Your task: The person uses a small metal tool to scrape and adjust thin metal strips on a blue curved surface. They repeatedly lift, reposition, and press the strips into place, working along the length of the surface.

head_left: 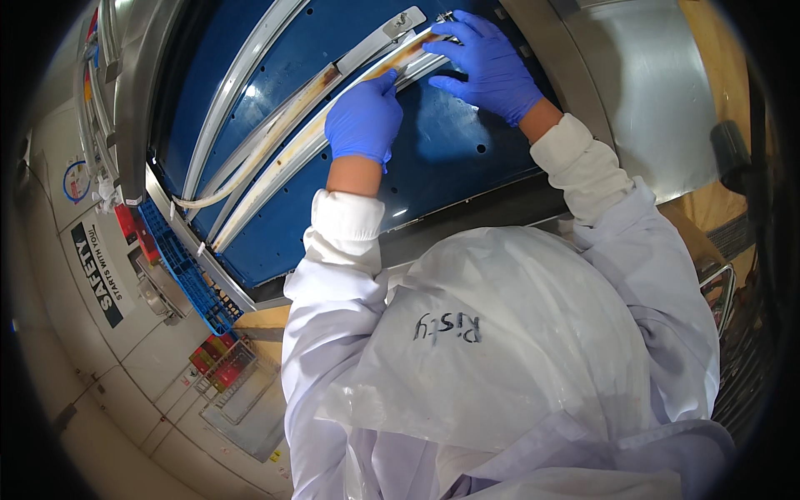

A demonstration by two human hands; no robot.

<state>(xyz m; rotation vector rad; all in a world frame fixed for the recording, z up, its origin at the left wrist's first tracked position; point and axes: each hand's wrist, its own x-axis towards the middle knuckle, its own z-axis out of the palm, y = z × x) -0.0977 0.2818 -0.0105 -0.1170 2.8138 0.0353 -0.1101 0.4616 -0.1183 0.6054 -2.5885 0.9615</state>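
My left hand (pixel 362 121), in a blue glove, is closed on a long pale rail (pixel 287 158) with brown stains near its upper end. My right hand (pixel 490 71), gloved in the same blue, has its fingers apart; its fingertips touch the rail's upper right end, beside a small metal fitting (pixel 446 16). The thumb stands away from the rail. Alongside lies a second long strip (pixel 275 137), with a dark brown stain and a metal plate (pixel 379 42) at its upper end. Both lie slantwise over a dark blue panel (pixel 454 162) with small holes.
Another curved clear rail (pixel 233 87) lies farther left on the panel. A steel frame (pixel 133 100) borders it, and a shiny metal sheet (pixel 658 92) is at the right. Blue plastic lattice (pixel 179 262) stands beyond the left edge, with red boxes (pixel 221 362) below.
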